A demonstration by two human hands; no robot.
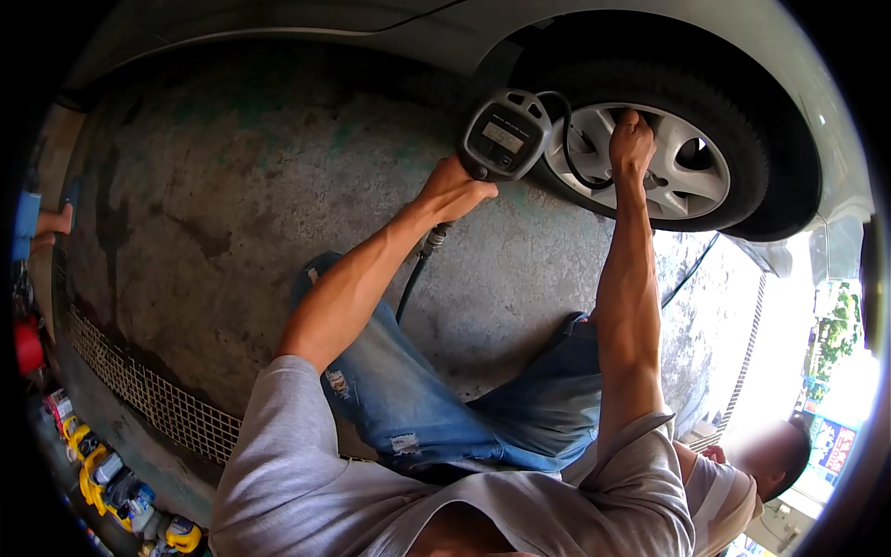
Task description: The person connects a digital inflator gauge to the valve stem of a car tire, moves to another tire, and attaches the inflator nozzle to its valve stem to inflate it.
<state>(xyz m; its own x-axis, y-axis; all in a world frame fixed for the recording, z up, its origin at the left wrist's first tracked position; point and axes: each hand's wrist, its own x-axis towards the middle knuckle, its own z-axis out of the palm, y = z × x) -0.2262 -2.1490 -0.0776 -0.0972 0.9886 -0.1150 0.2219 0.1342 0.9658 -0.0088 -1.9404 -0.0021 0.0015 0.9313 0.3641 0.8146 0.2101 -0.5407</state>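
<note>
My left hand [455, 192] is wrapped round the handle of a tyre inflator gauge [506, 135], a dark grey body with a lit digital display whose digits I cannot read surely. From its top a thin black hose [569, 148] loops over to the wheel and passes behind my right wrist. My right hand [632, 147] is closed against the upper spokes of the silver alloy wheel [696, 181]; whatever its fingers hold is hidden. Round the rim sits a black tyre [750, 153]. Below my left hand, a metal coupling [433, 241] joins the gauge to a supply hose [408, 290].
A silver car body [408, 51] spans the top. Stained concrete floor [186, 223] lies below, with a metal drain grate [153, 390] at left. Yellow power tools [93, 464] stand lower left. One person [729, 492] is close at lower right; another's bare foot [58, 220] shows far left.
</note>
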